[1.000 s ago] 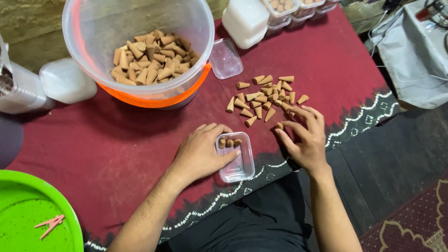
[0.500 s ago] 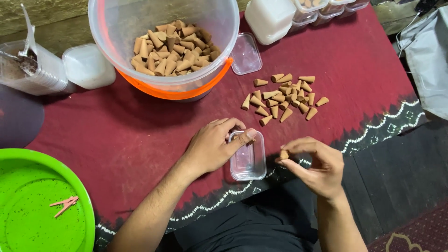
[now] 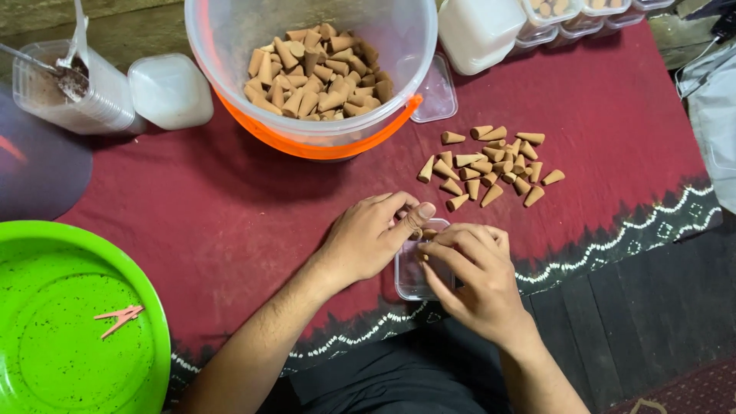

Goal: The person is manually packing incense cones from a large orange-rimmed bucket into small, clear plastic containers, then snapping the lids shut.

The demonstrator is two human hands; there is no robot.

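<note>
A small clear plastic box (image 3: 409, 276) lies on the red cloth (image 3: 215, 215) near its front edge. My left hand (image 3: 368, 238) grips the box's far left side, thumb stretched over its rim. My right hand (image 3: 471, 272) hovers over the box, fingertips pinched on tan cones at the rim (image 3: 423, 234). A loose pile of tan cones (image 3: 491, 165) lies on the cloth just beyond my hands. A big clear bucket (image 3: 310, 69) with an orange base holds many more cones.
A green plate (image 3: 73, 322) with two thin pink sticks sits at the front left. White lidded tubs (image 3: 169, 90), a clear tub of brown powder with spoons (image 3: 65, 88), a clear lid (image 3: 435, 92) and filled boxes (image 3: 567, 19) line the back.
My right hand has come from the loose pile to the box, carrying cones, and now rests over it. My left hand has stayed on the box. The camera has shifted slightly.
</note>
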